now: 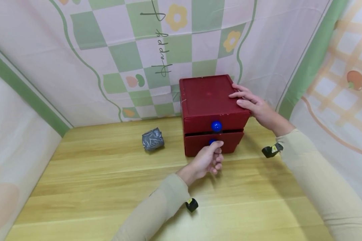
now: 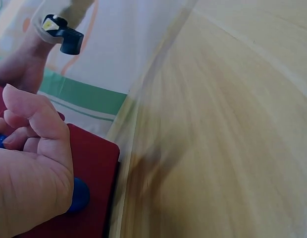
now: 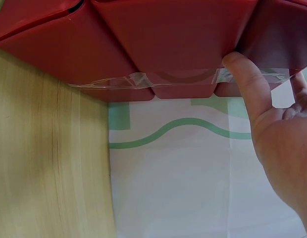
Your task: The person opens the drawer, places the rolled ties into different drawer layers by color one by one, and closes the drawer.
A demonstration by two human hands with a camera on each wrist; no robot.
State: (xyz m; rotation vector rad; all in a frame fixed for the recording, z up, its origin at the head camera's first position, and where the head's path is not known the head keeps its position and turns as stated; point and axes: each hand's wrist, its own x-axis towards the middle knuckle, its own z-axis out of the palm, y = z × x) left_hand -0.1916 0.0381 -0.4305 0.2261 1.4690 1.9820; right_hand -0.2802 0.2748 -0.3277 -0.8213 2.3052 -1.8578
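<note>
A small red cabinet (image 1: 209, 95) with two drawers and round blue knobs stands on the wooden table. Its lower drawer (image 1: 196, 145) sticks out slightly, leaving a dark gap above it. My left hand (image 1: 207, 160) is at the lower knob (image 2: 80, 195), fingers curled and thumb across the knob's front. The hand hides part of the knob, so whether the fingers pinch it cannot be told. The upper knob (image 1: 216, 126) is untouched. My right hand (image 1: 257, 105) rests on the cabinet's right top edge, fingers extended over the top; its thumb (image 3: 247, 79) touches the red surface.
A grey bundle with white marks (image 1: 153, 139) lies on the table, left of the cabinet. Behind the table (image 1: 87, 180) hangs a patterned curtain (image 1: 123, 57), close to the cabinet's back. More printed fabric (image 1: 341, 90) hangs on the right. Black cameras are strapped to both wrists.
</note>
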